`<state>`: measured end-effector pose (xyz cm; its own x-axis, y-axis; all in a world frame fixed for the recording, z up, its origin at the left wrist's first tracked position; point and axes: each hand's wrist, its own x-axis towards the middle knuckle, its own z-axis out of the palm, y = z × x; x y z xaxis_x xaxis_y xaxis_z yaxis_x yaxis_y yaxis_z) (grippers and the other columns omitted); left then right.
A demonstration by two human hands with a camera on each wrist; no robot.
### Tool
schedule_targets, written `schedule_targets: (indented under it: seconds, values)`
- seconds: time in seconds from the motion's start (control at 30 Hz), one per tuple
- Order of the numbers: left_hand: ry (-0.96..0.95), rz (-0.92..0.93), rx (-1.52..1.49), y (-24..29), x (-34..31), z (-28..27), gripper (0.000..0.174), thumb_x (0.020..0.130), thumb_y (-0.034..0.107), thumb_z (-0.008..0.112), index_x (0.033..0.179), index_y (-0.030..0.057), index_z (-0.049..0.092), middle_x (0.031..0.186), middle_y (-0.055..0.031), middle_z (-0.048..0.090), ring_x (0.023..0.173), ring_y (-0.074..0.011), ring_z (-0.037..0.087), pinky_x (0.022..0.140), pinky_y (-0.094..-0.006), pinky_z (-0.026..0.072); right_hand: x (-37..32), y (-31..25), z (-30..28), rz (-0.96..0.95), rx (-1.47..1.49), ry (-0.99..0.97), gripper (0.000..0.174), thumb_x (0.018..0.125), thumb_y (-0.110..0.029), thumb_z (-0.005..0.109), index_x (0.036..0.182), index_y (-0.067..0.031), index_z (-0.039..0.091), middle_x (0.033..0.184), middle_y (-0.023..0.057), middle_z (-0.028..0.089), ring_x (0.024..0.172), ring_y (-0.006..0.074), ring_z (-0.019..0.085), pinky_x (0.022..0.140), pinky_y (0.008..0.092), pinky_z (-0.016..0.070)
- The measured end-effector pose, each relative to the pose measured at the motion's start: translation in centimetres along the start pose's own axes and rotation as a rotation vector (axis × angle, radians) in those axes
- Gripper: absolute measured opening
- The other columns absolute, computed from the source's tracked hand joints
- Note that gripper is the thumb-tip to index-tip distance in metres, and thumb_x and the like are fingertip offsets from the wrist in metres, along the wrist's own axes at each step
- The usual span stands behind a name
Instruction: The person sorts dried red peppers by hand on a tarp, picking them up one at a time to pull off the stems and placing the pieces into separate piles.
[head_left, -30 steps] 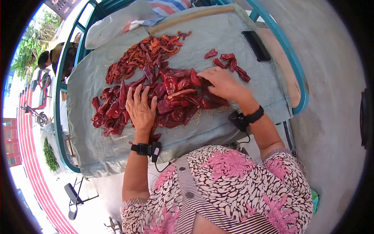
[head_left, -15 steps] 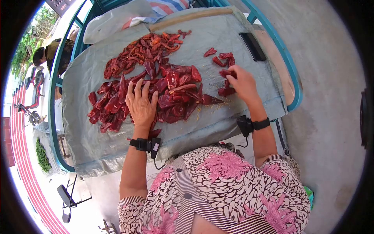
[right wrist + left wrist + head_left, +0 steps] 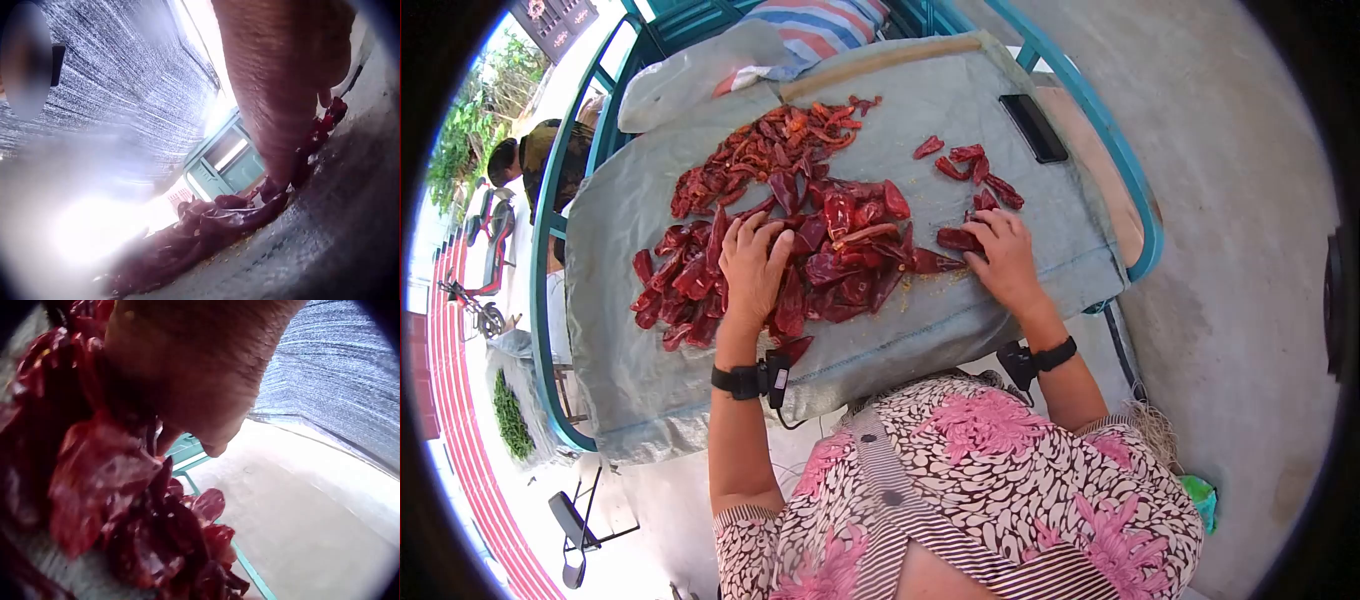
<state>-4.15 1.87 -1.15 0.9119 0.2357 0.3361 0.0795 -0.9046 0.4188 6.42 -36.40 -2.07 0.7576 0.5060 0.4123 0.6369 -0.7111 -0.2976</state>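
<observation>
Dried red chili peppers lie heaped in a large pile point(image 3: 840, 250) on a grey-green cloth point(image 3: 920, 100). My left hand point(image 3: 750, 275) rests on the pile's near side, fingertips among the peppers. In the left wrist view, wrinkled glossy peppers point(image 3: 100, 481) crowd beside that hand. To the right of the pile, my right hand point(image 3: 1007, 262) lies palm down with its fingers spread. Its fingertips touch a few peppers, among them a dark one point(image 3: 958, 239) by the thumb. The right wrist view shows peppers point(image 3: 219, 222) along the cloth under that hand.
Smaller orange-red chilies point(image 3: 765, 145) form a second heap behind the pile. A few loose peppers point(image 3: 970, 160) lie at the right, near a black phone point(image 3: 1033, 128). Teal metal rails point(image 3: 1100, 150) border the cloth. A plastic bag point(image 3: 690, 80) lies at the back left.
My right hand moved right from the large pile, pinched a pepper at the small group, then came down nearer to me with fingers spread. My left hand stayed on the pile.
</observation>
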Motion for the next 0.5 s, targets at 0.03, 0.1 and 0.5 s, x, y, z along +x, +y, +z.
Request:
schedule_targets:
  seconds: [0.03, 0.1, 0.5]
  values:
    - [-0.015, 0.029, -0.04, 0.6, 0.7, -1.2, 0.032, 0.099, 0.032, 0.068, 0.127, 0.0178, 0.069, 0.137, -0.0065, 0.063, 0.141, -0.037, 0.044, 0.114, -0.055, 0.0333, 0.0, -0.1, 0.1, 0.006, -0.014, -0.011, 0.045, 0.075, -0.02, 0.084, 0.117, -0.0153, 0.069, 0.129, 0.0073, 0.063, 0.128, 0.0336, 0.052, 0.108, 0.0504, 0.041]
    - [0.144, 0.169, 0.024, 2.7, 1.7, -3.2, 0.027, 0.092, 0.015, 0.072, 0.119, 0.0142, 0.071, 0.124, -0.0067, 0.069, 0.129, -0.0359, 0.054, 0.11, -0.0507, 0.0387, 0.4, -0.2, -0.1, 0.045, -0.018, -0.056, 0.045, 0.076, -0.02, 0.083, 0.118, -0.0152, 0.068, 0.13, 0.006, 0.063, 0.128, 0.0317, 0.052, 0.108, 0.0486, 0.04]
    - [-0.093, 0.534, -0.126, 15.3, -0.6, 1.1, 0.039, 0.079, 0.009, 0.077, 0.118, 0.0111, 0.069, 0.117, -0.0059, 0.07, 0.128, -0.0319, 0.055, 0.11, -0.0498, 0.0397, 1.9, 1.2, -1.7, 0.165, -0.031, 0.213, 0.045, 0.079, -0.023, 0.083, 0.121, -0.0164, 0.07, 0.129, 0.0073, 0.064, 0.124, 0.033, 0.053, 0.107, 0.0503, 0.0394]
